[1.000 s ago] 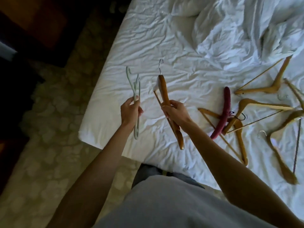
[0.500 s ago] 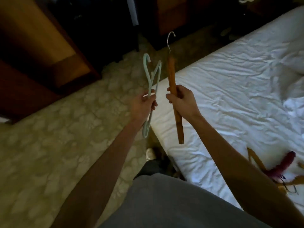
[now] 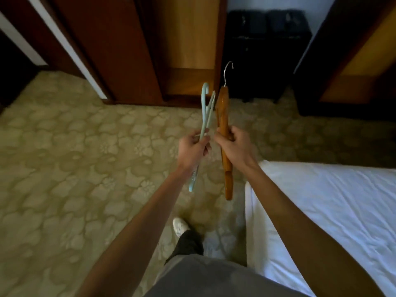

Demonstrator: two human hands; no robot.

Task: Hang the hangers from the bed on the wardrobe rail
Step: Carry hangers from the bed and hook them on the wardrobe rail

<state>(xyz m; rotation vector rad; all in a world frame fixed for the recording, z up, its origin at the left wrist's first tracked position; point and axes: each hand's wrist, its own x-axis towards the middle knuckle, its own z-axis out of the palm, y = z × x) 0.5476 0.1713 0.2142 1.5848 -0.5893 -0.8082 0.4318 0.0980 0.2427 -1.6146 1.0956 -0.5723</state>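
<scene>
1. I judge the task barely begun; my left hand [image 3: 192, 144] grips a pale green plastic hanger [image 3: 204, 116], my right hand [image 3: 232, 143] a wooden hanger [image 3: 222, 125]; neither is hung, and no rail is visible.
2. Open carpet [image 3: 75, 157] lies ahead; the bed [image 3: 321, 200] edge is just beside my right arm; wardrobe doors [image 3: 120, 50] frame the way.

The view swings away from the bed [image 3: 321, 200], which now fills only the lower right corner, and the hangers lying on it are gone from sight. Patterned carpet [image 3: 75, 157] and dark wooden wardrobe doors [image 3: 120, 50] come into view ahead. The left hand [image 3: 191, 146] and right hand [image 3: 233, 144] draw closer together, bringing the pale green hanger [image 3: 205, 110] just beside the wooden hanger [image 3: 224, 116]. One shoe [image 3: 180, 227] steps forward.
</scene>
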